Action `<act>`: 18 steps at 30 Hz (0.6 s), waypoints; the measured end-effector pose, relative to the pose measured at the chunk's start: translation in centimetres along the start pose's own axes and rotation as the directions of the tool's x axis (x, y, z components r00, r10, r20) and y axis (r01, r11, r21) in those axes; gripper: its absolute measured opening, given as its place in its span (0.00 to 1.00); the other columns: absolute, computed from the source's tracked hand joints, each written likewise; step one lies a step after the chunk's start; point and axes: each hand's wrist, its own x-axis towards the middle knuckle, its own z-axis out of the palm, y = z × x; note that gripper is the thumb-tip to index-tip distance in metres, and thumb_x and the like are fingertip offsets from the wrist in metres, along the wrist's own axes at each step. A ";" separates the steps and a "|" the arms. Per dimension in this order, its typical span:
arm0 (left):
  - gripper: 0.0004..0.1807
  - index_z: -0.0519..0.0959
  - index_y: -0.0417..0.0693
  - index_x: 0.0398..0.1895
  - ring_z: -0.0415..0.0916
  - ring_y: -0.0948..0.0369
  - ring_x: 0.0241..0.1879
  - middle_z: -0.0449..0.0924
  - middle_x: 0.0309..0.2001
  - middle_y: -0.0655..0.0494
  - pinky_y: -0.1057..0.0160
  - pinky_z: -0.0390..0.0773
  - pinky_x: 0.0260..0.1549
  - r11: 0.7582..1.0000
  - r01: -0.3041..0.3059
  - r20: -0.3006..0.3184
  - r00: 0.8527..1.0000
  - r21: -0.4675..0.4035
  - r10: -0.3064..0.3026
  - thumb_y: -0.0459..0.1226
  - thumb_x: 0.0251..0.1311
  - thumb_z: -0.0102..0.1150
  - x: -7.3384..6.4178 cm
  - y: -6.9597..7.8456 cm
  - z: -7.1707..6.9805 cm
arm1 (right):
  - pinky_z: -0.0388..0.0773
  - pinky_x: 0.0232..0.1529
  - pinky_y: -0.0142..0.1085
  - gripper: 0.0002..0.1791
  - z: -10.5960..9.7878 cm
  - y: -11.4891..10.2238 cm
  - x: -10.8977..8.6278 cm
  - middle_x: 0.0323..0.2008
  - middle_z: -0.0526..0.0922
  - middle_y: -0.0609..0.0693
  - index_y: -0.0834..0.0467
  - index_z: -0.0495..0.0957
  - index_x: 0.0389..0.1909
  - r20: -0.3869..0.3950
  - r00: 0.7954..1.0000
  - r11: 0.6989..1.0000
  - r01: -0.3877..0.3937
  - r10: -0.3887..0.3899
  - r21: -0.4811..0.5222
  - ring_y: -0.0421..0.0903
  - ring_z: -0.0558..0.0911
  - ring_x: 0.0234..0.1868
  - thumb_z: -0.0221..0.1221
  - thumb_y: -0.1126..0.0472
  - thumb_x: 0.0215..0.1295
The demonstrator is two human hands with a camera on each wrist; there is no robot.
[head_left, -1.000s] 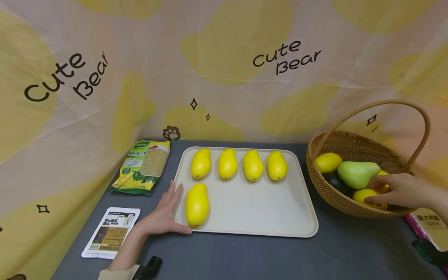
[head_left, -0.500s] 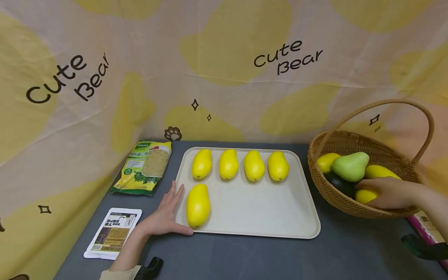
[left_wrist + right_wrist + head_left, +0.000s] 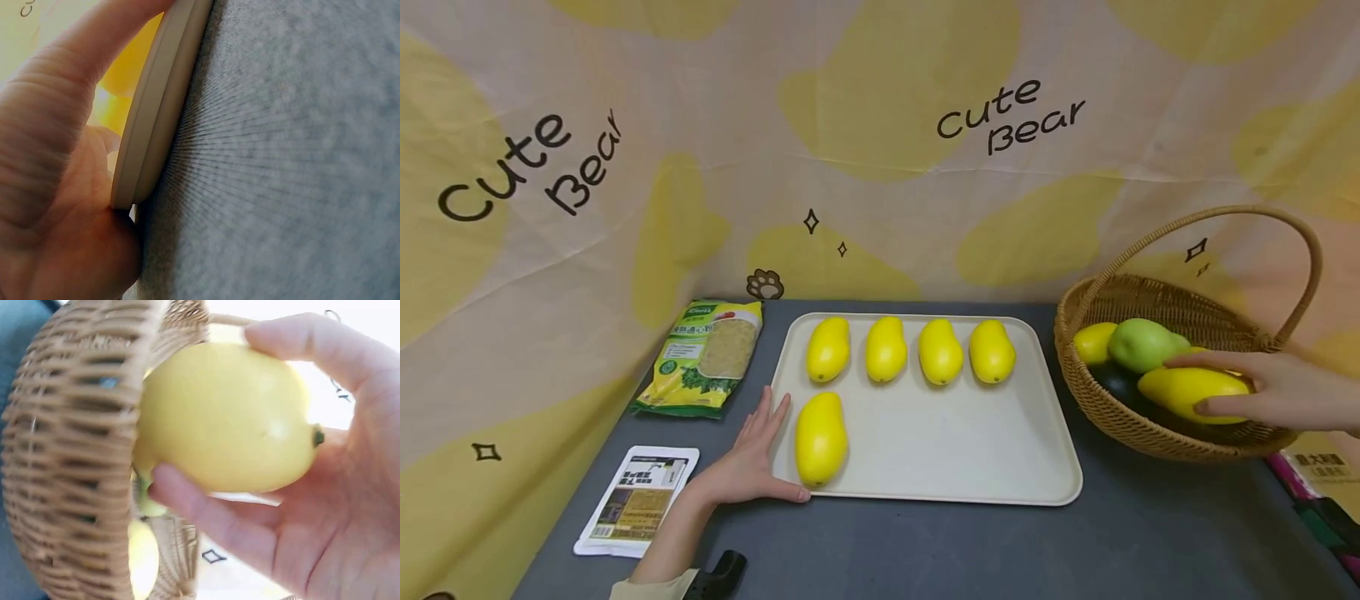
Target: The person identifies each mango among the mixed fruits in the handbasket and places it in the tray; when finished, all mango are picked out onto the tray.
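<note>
My right hand (image 3: 1292,392) grips a plump yellow mango (image 3: 1191,393) over the front of the wicker basket (image 3: 1078,392). In the right wrist view, thumb and fingers span the mango (image 3: 225,419), its dark stem end towards the palm. Behind it in the basket lie a green pear (image 3: 1141,346), a dark rounded fruit (image 3: 1112,379) and more yellow fruit. My left hand (image 3: 748,467) rests with spread fingers at the left front corner of the cream tray (image 3: 955,442). The left wrist view has its thumb (image 3: 69,56) along the tray's rim (image 3: 153,106).
Several yellow mangoes (image 3: 886,350) form a row along the tray's back, and a single mango (image 3: 822,437) lies front left. Left of the tray are a yellow-green food bag (image 3: 707,358) and a white pouch (image 3: 636,500). A printed package (image 3: 1322,467) lies beneath the basket's right side.
My right hand has reached into the basket, taken hold of a mango and raised it. The pear has shifted left and turned. My left hand stays at the tray corner.
</note>
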 end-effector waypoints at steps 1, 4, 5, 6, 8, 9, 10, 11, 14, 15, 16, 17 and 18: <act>0.75 0.38 0.45 0.78 0.22 0.36 0.73 0.15 0.75 0.40 0.31 0.29 0.64 1.000 0.001 -0.001 1.000 0.001 -0.001 0.57 0.34 0.79 0.0 0.0 0.0 | 0.71 0.32 0.44 0.32 -0.2 -0.4 0.0 0.59 0.72 0.72 0.55 0.70 0.67 -0.004 1.000 1.000 -0.019 0.019 0.016 0.55 0.77 0.40 0.63 0.47 0.64; 0.75 0.38 0.45 0.78 0.22 0.37 0.73 0.15 0.75 0.40 0.32 0.29 0.64 1.000 0.003 -0.001 1.000 0.001 -0.003 0.57 0.34 0.79 0.0 0.0 -0.1 | 0.70 0.33 0.45 0.34 -0.5 -1.6 -0.1 0.62 0.67 0.73 0.54 0.63 0.72 0.019 0.997 0.991 -0.078 0.077 0.105 0.58 0.75 0.42 0.57 0.46 0.70; 0.75 0.38 0.46 0.79 0.22 0.38 0.73 0.15 0.75 0.40 0.32 0.29 0.64 1.000 0.004 -0.002 1.000 0.000 -0.004 0.57 0.34 0.79 0.0 0.0 -0.1 | 0.70 0.33 0.46 0.34 -0.5 -2.1 -0.1 0.63 0.65 0.74 0.54 0.60 0.73 0.026 0.996 0.985 -0.091 0.088 0.144 0.59 0.74 0.44 0.55 0.47 0.72; 0.74 0.38 0.46 0.79 0.22 0.38 0.73 0.15 0.75 0.40 0.32 0.29 0.64 1.000 0.004 0.000 1.000 -0.001 -0.004 0.57 0.34 0.79 0.0 0.0 -0.1 | 0.70 0.33 0.47 0.33 -0.5 -2.5 -0.1 0.65 0.63 0.73 0.54 0.57 0.75 0.030 0.995 0.977 -0.094 0.090 0.190 0.60 0.73 0.45 0.52 0.47 0.74; 0.74 0.38 0.46 0.79 0.21 0.38 0.73 0.15 0.75 0.40 0.32 0.29 0.64 1.000 0.007 0.002 1.000 -0.004 -0.007 0.57 0.34 0.79 0.0 0.0 -0.2 | 0.74 0.34 0.49 0.30 -0.2 -3.4 0.0 0.67 0.61 0.68 0.51 0.54 0.76 0.020 0.997 0.946 -0.072 0.070 0.317 0.60 0.74 0.49 0.46 0.50 0.77; 0.74 0.38 0.47 0.79 0.21 0.37 0.73 0.15 0.75 0.40 0.32 0.29 0.64 1.000 0.008 0.004 1.000 -0.006 -0.008 0.56 0.34 0.79 -0.1 0.0 -0.2 | 0.77 0.35 0.50 0.29 0.1 -3.8 0.1 0.68 0.61 0.63 0.51 0.53 0.76 0.000 0.999 0.917 -0.039 0.043 0.397 0.59 0.74 0.50 0.44 0.53 0.78; 0.74 0.38 0.47 0.79 0.21 0.37 0.73 0.15 0.75 0.40 0.32 0.29 0.64 1.000 0.010 0.005 1.000 -0.008 -0.010 0.56 0.34 0.79 -0.1 0.0 -0.3 | 0.79 0.36 0.48 0.27 0.3 -4.3 0.3 0.67 0.62 0.58 0.50 0.54 0.76 -0.025 1.000 0.878 -0.002 0.015 0.478 0.56 0.76 0.50 0.42 0.55 0.79; 0.74 0.38 0.47 0.79 0.21 0.37 0.73 0.15 0.75 0.40 0.31 0.29 0.64 1.000 0.011 0.006 1.000 -0.010 -0.011 0.56 0.35 0.79 -0.1 0.0 -0.3 | 0.81 0.38 0.46 0.26 0.6 -4.6 0.5 0.66 0.64 0.53 0.49 0.55 0.75 -0.047 0.999 0.822 0.041 -0.017 0.569 0.53 0.77 0.50 0.40 0.58 0.80; 0.74 0.38 0.48 0.79 0.21 0.36 0.73 0.15 0.75 0.40 0.31 0.29 0.64 1.000 0.014 0.008 1.000 -0.017 -0.014 0.56 0.35 0.79 -0.2 0.1 -0.3 | 0.83 0.42 0.40 0.24 1.6 -5.8 1.4 0.59 0.70 0.43 0.47 0.62 0.71 -0.095 0.991 0.573 0.132 -0.095 0.809 0.44 0.81 0.49 0.36 0.63 0.79; 0.74 0.38 0.48 0.79 0.21 0.36 0.73 0.15 0.75 0.40 0.31 0.29 0.63 1.000 0.014 0.008 1.000 -0.020 -0.014 0.56 0.35 0.79 -0.2 0.0 -0.3 | 0.82 0.44 0.42 0.24 2.0 -6.2 1.7 0.59 0.71 0.43 0.47 0.64 0.70 -0.100 0.988 0.475 0.146 -0.119 0.868 0.44 0.81 0.50 0.35 0.64 0.79; 0.74 0.38 0.48 0.79 0.21 0.36 0.73 0.15 0.75 0.40 0.31 0.29 0.63 1.000 0.012 0.007 1.000 -0.020 -0.012 0.56 0.35 0.79 -0.2 0.0 -0.3 | 0.82 0.44 0.43 0.23 2.3 -6.7 1.9 0.58 0.72 0.43 0.47 0.65 0.68 -0.100 0.986 0.380 0.144 -0.135 0.914 0.44 0.81 0.50 0.35 0.65 0.79; 0.74 0.38 0.48 0.79 0.21 0.36 0.73 0.15 0.75 0.40 0.31 0.29 0.63 1.000 0.012 0.007 1.000 -0.020 -0.011 0.56 0.35 0.79 -0.2 0.0 -0.3 | 0.81 0.46 0.45 0.22 2.6 -7.1 2.1 0.58 0.73 0.45 0.48 0.66 0.67 -0.095 0.984 0.289 0.136 -0.151 0.948 0.46 0.82 0.51 0.34 0.65 0.79; 0.73 0.38 0.48 0.79 0.21 0.36 0.73 0.15 0.75 0.40 0.31 0.29 0.64 1.000 0.011 0.007 1.000 -0.017 -0.011 0.57 0.35 0.79 -0.2 0.0 -0.3 | 0.80 0.47 0.47 0.21 3.0 -7.7 2.3 0.57 0.73 0.46 0.49 0.66 0.65 -0.087 0.985 0.221 0.120 -0.151 0.968 0.47 0.82 0.51 0.34 0.64 0.79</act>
